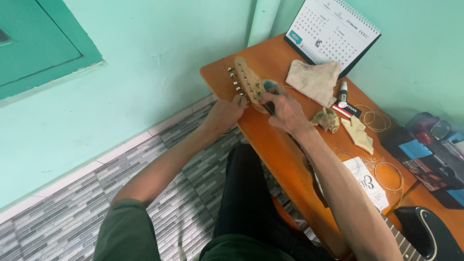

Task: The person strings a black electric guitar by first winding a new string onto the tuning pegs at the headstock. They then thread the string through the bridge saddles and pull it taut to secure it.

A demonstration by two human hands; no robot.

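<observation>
From above, the guitar headstock (248, 79) sticks out over the table (270, 145) edge, with the left hand (223, 114) pinched on a tuner at its lower side and the right hand (286, 112) closed round the neck just behind it. Past the right hand lie rags (314, 79) and coiled strings (374, 118). My guess: overtighten that peg and the string snaps, or the neck rolls off the edge.

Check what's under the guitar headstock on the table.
The headstock lies over the orange table edge. A bit of blue-and-white coiled thing peeks out beside it. Both hands, left and right, cover the neck's lower end, so anything beneath there is hidden.
</observation>
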